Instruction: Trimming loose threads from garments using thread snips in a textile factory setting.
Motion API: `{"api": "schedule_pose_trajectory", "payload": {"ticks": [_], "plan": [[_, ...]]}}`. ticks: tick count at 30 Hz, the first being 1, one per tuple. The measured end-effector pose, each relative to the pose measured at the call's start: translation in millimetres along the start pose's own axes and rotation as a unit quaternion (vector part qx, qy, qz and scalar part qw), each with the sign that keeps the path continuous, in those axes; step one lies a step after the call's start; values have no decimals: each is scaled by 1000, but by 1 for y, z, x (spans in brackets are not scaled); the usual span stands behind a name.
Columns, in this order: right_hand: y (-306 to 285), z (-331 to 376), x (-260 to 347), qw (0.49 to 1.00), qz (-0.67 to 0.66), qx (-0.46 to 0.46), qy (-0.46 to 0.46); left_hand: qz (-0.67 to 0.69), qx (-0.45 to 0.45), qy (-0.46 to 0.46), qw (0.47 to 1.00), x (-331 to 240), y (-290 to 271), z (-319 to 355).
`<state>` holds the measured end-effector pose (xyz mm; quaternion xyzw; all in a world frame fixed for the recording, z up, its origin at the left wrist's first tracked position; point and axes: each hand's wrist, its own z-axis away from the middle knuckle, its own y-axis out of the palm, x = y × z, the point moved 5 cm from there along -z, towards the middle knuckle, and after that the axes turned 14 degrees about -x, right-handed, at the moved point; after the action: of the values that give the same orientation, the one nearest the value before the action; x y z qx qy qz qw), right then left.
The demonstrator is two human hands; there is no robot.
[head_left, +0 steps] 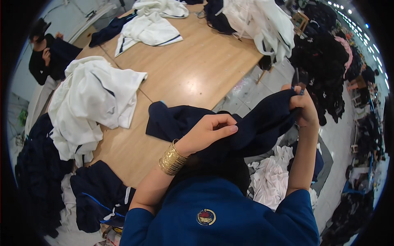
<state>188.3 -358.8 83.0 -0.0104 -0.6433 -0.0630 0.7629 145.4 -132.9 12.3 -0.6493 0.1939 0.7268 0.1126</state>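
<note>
Both forearms rise from the lower edge, elbows bent. The left hand [209,129], a gold cuff bracelet [172,159] at its wrist, curls its fingers together and pinches a fold of the dark navy garment [254,123]. The right hand [303,107], raised higher and farther out, closes its fingers on the garment's far edge. The garment hangs stretched between the hands, over the near edge of the wooden table [193,69], beside a heap of white clothing [94,98].

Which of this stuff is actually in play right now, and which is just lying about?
In hand: navy garment, left hand, right hand, small tool.
Lying about: white pile, far white garments, table, floor heap.
</note>
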Motion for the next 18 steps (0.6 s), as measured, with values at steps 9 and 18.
{"api": "schedule_pose_trajectory", "payload": {"ticks": [9, 18], "plan": [[-3, 29, -45, 842, 458, -111, -262, 136, -106, -74, 982, 21, 10, -2], [31, 75, -49, 870, 397, -54, -286, 96, -152, -59, 982, 19, 10, -2]]}}
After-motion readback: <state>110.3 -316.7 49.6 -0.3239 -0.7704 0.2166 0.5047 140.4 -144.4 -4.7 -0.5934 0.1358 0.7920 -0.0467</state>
